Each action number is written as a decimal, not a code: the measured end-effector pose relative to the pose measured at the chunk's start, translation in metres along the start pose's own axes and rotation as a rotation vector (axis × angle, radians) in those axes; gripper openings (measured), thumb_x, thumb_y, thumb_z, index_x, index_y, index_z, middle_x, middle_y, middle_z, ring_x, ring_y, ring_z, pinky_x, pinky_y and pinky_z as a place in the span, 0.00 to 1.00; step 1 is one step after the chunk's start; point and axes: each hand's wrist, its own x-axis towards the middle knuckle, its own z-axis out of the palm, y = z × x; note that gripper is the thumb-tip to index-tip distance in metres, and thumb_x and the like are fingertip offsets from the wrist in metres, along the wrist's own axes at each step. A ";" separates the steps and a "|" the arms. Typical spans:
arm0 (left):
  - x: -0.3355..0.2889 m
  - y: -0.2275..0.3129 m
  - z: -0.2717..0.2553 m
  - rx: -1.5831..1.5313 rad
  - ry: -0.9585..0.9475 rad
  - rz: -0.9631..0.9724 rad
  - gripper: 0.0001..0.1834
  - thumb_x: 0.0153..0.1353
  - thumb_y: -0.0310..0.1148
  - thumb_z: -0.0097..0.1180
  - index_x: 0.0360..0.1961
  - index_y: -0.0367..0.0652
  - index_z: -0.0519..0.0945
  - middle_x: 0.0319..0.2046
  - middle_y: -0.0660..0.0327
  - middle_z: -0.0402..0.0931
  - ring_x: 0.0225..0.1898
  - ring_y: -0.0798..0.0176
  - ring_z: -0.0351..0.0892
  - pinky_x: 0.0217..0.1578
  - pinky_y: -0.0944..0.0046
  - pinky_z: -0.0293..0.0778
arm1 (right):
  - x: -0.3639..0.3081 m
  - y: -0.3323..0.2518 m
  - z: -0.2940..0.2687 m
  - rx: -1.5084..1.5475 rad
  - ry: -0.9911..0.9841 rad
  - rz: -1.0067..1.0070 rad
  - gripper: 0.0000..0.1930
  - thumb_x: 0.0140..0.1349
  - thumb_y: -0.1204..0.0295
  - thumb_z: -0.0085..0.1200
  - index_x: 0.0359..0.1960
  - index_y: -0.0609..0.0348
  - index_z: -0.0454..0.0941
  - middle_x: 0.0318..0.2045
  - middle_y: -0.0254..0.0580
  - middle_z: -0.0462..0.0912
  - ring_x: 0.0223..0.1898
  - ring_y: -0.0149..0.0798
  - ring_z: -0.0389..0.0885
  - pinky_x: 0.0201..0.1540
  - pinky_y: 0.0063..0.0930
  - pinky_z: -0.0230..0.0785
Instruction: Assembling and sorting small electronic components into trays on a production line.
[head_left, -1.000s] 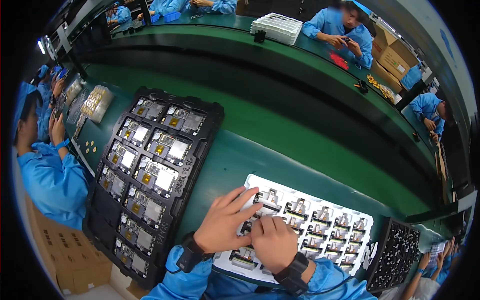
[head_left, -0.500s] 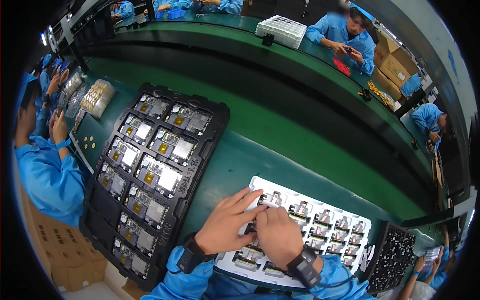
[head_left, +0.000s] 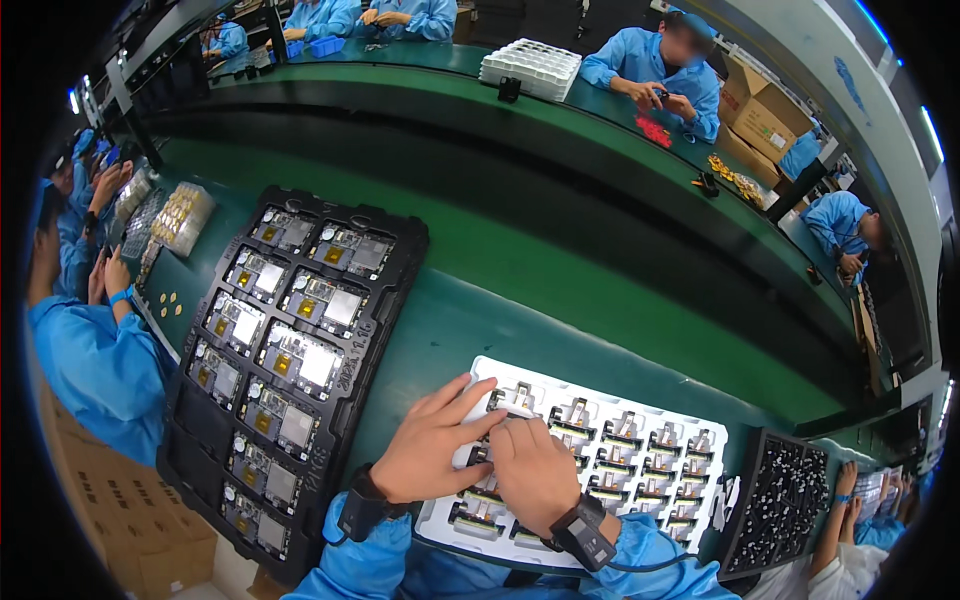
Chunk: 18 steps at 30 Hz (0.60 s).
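Both hands are over the white moulded plastic tray (head_left: 434, 518) on the dark green tabletop (head_left: 445, 330), at its left end. Left hand (head_left: 428, 450): palm down, fingers spread, index fingertip at the tray's upper-left corner, thumb lower down; can't tell if it's pinching anything. Right hand (head_left: 537, 478): fingers curled, back of hand to camera, fingertips hidden, so can't confirm a grasp. Short white sliver (head_left: 517, 410) shows just above the right knuckles; can't make out whether it's a tool or a loose piece.

Pockets under the hands are mostly covered. Uncovered ones to the right carry small black-and-silver modules (head_left: 622, 428), too small for detail. Right wrist and sleeve block part of the tray's near edge; blue sleeves (head_left: 350, 560) run off the bottom.

Left of the tray: large black plastic tray (head_left: 408, 250) of circuit boards (head_left: 302, 360). Right: black shallow bin (head_left: 746, 508) of tiny dark and pale pieces, individual shapes unreadable.
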 end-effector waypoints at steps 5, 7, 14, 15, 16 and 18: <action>-0.002 0.000 -0.001 0.020 -0.002 0.006 0.36 0.53 0.41 0.73 0.65 0.49 0.80 0.76 0.55 0.62 0.76 0.40 0.60 0.67 0.41 0.64 | 0.006 -0.002 -0.005 0.103 -0.072 0.079 0.20 0.47 0.74 0.64 0.44 0.62 0.77 0.41 0.43 0.78 0.46 0.47 0.79 0.41 0.40 0.78; -0.002 -0.001 -0.001 0.007 -0.006 0.004 0.36 0.54 0.42 0.72 0.65 0.49 0.80 0.76 0.55 0.62 0.76 0.40 0.60 0.67 0.42 0.63 | 0.007 -0.006 -0.004 0.064 -0.072 0.098 0.17 0.50 0.73 0.62 0.43 0.61 0.78 0.41 0.42 0.78 0.46 0.46 0.79 0.40 0.39 0.78; -0.007 -0.001 0.000 -0.029 -0.001 -0.009 0.39 0.49 0.39 0.74 0.66 0.48 0.80 0.76 0.53 0.62 0.76 0.39 0.60 0.69 0.42 0.61 | 0.007 -0.005 -0.003 0.178 -0.160 0.126 0.14 0.55 0.74 0.63 0.44 0.56 0.80 0.42 0.38 0.80 0.47 0.47 0.78 0.45 0.46 0.75; -0.006 -0.001 -0.001 -0.006 0.005 0.006 0.38 0.52 0.40 0.72 0.67 0.48 0.79 0.76 0.54 0.63 0.75 0.38 0.61 0.68 0.42 0.62 | 0.004 -0.008 -0.005 0.148 -0.142 0.098 0.13 0.55 0.74 0.63 0.44 0.55 0.80 0.42 0.38 0.81 0.48 0.48 0.78 0.45 0.47 0.74; -0.003 -0.001 -0.001 0.013 0.010 0.031 0.36 0.54 0.41 0.71 0.67 0.49 0.78 0.76 0.54 0.63 0.74 0.38 0.63 0.67 0.42 0.64 | 0.002 -0.009 -0.006 0.112 -0.121 0.079 0.13 0.55 0.74 0.63 0.43 0.55 0.81 0.43 0.38 0.82 0.49 0.48 0.78 0.46 0.48 0.73; 0.005 0.002 0.003 -0.011 -0.015 0.050 0.38 0.53 0.41 0.72 0.67 0.48 0.78 0.76 0.53 0.63 0.75 0.38 0.62 0.68 0.42 0.62 | -0.003 0.002 -0.006 0.107 -0.097 0.117 0.13 0.55 0.76 0.63 0.43 0.57 0.81 0.43 0.41 0.82 0.48 0.50 0.79 0.46 0.47 0.71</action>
